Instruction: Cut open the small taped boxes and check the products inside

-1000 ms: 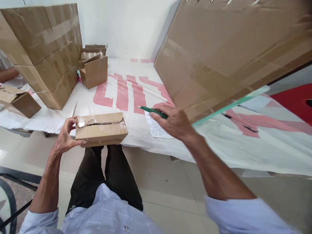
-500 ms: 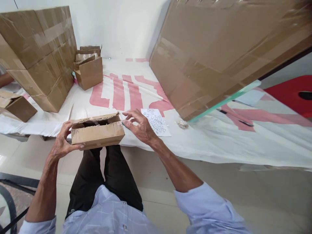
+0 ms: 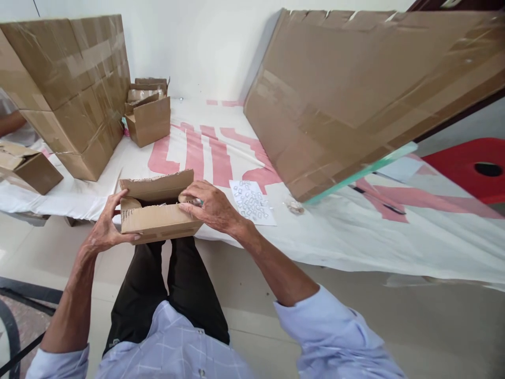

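Observation:
I hold a small cardboard box (image 3: 158, 223) at the near edge of a table covered with a white and pink cloth (image 3: 205, 152). My left hand (image 3: 104, 229) grips the box's left end, thumb on the near side. The far flap stands up and the top is open. My right hand (image 3: 209, 205) is at the box's right end, fingers curled over the opening and pinching a small shiny object I cannot make out. A sheet of paper with small printed marks (image 3: 250, 201) lies just right of that hand.
A tall stack of taped cartons (image 3: 67, 89) stands at the left, with an open small carton (image 3: 150, 113) behind it and another (image 3: 26, 166) at the left edge. A large flat carton (image 3: 355, 89) leans over a glass pane (image 3: 363, 171). Red stool (image 3: 473, 168) at right. Another person's arm (image 3: 11, 123) far left.
My right hand left the green pen by the paper, moved to the box and now reaches into its opening. The box's top has been opened and the far flap raised.

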{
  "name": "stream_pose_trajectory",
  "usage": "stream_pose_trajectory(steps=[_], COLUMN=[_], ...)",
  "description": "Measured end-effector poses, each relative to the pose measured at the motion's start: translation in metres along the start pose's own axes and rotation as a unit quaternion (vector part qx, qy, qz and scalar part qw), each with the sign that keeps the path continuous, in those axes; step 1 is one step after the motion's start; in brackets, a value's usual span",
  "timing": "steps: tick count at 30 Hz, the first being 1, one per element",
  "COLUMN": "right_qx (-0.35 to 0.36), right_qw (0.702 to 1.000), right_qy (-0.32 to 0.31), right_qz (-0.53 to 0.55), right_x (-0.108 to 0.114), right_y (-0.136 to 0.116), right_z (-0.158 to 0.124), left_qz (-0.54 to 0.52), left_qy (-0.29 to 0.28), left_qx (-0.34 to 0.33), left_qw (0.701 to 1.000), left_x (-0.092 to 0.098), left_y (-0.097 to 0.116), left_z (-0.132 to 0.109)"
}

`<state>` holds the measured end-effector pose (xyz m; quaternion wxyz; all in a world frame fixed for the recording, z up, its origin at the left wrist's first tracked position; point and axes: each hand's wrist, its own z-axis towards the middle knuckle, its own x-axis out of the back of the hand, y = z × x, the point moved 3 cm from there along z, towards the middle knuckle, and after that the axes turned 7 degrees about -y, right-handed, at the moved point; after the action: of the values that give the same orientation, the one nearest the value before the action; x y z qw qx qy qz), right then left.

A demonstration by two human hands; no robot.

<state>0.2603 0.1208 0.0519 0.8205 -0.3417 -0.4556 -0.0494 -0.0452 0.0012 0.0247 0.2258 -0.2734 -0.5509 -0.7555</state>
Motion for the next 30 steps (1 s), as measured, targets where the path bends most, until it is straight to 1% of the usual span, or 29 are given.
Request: stream_pose_trajectory(steps=[2,6,9,11,13,15,18,21,24,27,30], right_qx=[0.002,0.014,0.040,0.064,0.077,0.076,0.056,0.011,-0.037,-0.058,-0.073], right_qw=[0.999,0.987,0.982,0.985,0.991,0.996,0.997,0.993,0.985,0.972,0.957], right_qy=[0.014,0.072,0.056,0.034,0.023,0.025,0.045,0.049,0.005,-0.082,-0.142], right_qz=[-0.029,-0.140,-0.174,-0.155,-0.106,-0.046,0.041,0.110,0.166,0.214,0.241], right_x=[-0.002,0.000,-0.001,-0.005,-0.010,-0.014,-0.016,-0.012,-0.002,0.009,0.019], right_y=[0.000,-0.001,-0.002,-0.001,0.001,0.002,0.001,-0.003,-0.003,0.000,0.002], right_z=[0.006,0.025,0.044,0.056,0.065,0.071,0.073,0.073,0.075,0.080,0.083], left_qz=[0.002,-0.002,-0.009,-0.012,-0.011,-0.008,0.000,0.001,0.003,0.003,0.003], left_qy=[-0.009,-0.025,-0.030,-0.033,-0.035,-0.035,-0.034,-0.042,-0.052,-0.060,-0.062], left_qx=[0.011,0.023,0.015,0.014,0.017,0.020,0.021,0.014,0.005,0.000,0.001], left_qw=[1.000,0.999,0.999,0.999,0.999,0.999,0.999,0.999,0.999,0.998,0.998], left_x=[0.000,-0.001,-0.002,-0.003,-0.005,-0.006,-0.006,-0.006,-0.007,-0.009,-0.010], left_y=[0.003,0.007,0.008,0.008,0.007,0.007,0.006,0.010,0.016,0.020,0.020], left_z=[0.000,0.000,0.000,-0.001,-0.001,-0.002,-0.003,-0.003,-0.004,-0.005,-0.006])
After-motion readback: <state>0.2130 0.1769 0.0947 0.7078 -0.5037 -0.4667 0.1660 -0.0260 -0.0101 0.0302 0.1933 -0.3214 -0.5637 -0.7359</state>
